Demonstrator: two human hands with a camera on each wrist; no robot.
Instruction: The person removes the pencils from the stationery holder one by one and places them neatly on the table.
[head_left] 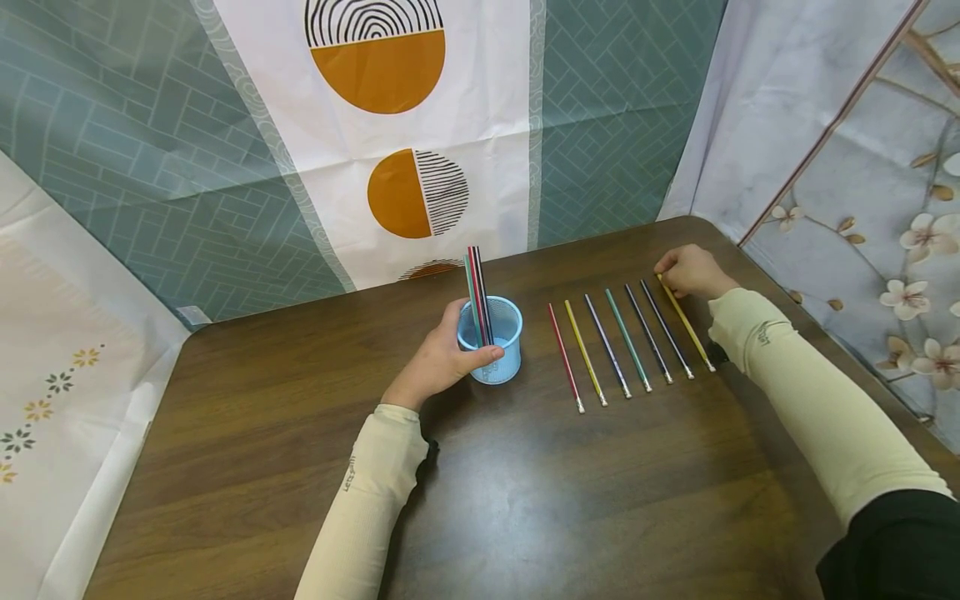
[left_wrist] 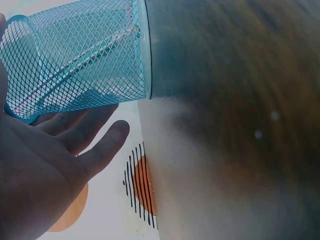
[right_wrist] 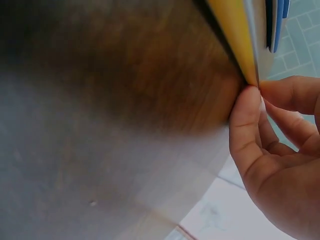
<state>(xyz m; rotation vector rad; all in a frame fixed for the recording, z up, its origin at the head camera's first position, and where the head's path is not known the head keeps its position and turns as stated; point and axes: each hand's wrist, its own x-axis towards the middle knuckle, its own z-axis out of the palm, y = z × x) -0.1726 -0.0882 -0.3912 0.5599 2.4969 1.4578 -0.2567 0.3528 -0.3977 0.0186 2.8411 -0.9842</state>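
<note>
Filling the right-wrist view as a blur, the yellow pencil (right_wrist: 235, 35) is pinched at its tip by the right hand (head_left: 692, 271), rightmost in a row on the wood table (head_left: 525, 500). The mesh cup (head_left: 491, 340), pencils upright inside, is gripped by the left hand (head_left: 438, 362).

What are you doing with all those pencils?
A person's left hand holds a blue mesh cup with a few pencils standing in it. The right hand pinches the tip of a yellow pencil, the last in a row of seven pencils lying side by side on the brown table.
</note>
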